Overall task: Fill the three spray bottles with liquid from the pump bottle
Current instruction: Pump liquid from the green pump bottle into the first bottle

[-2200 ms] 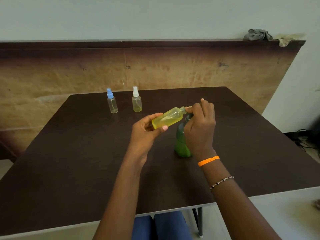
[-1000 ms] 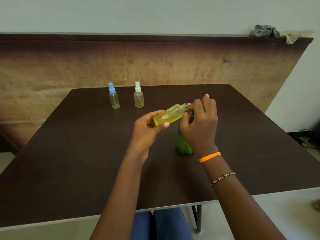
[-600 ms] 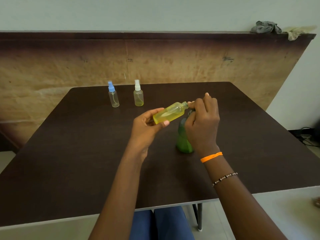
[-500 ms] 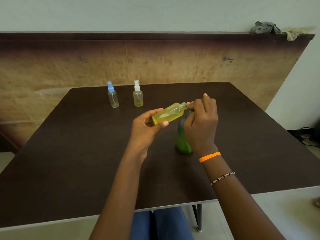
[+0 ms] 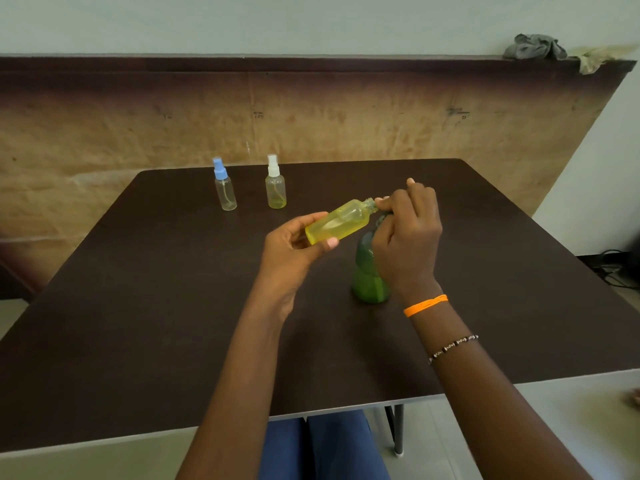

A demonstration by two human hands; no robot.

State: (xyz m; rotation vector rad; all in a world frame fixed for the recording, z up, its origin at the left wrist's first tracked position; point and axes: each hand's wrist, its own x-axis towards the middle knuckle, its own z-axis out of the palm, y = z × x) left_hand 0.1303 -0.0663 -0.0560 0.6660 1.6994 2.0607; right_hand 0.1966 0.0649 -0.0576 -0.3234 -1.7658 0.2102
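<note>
My left hand (image 5: 292, 252) holds a yellow spray bottle (image 5: 337, 225) with no cap, tilted with its open neck toward the right. Its neck meets the top of the green pump bottle (image 5: 369, 275), which stands on the dark table (image 5: 156, 306). My right hand (image 5: 407, 237) curls over the pump head and hides it. Two capped spray bottles stand at the table's far side: a clear one with a blue cap (image 5: 224, 185) and a yellowish one with a white cap (image 5: 275, 183).
A brown wooden panel (image 5: 311, 116) stands behind the table. Crumpled cloths (image 5: 535, 46) lie on its top edge at the right. Cables (image 5: 620, 268) lie on the floor to the right. My blue-clad knees (image 5: 322, 448) sit under the near edge.
Both hands and the yellow bottle stay at the pump bottle's top with only slight shifts. The camera view has drifted a little.
</note>
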